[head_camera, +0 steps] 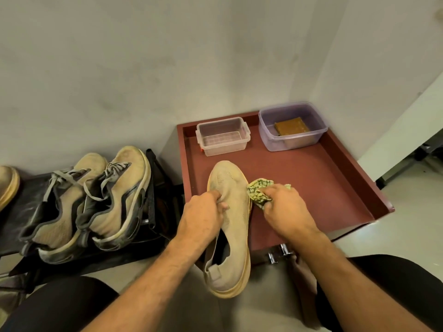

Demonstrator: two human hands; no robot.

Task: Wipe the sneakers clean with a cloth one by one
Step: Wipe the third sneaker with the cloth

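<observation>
A beige knit slip-on sneaker (231, 226) lies toe-forward over the near edge of a dark red tray (335, 185). My left hand (203, 214) grips its upper at the left side, near the tongue. My right hand (285, 207) holds a crumpled green-and-yellow patterned cloth (257, 194) pressed against the sneaker's right side near the toe. Two dirty beige-and-grey laced sneakers (96, 200) stand side by side on a black rack at the left. Part of another beige shoe (7, 185) shows at the far left edge.
At the back of the tray stand a clear plastic box (223, 136) and a purple-tinted tub (292, 125) with a brown block inside. White walls close the corner behind. My dark-clad knees fill the bottom corners. A brown rag (308, 283) hangs below the tray front.
</observation>
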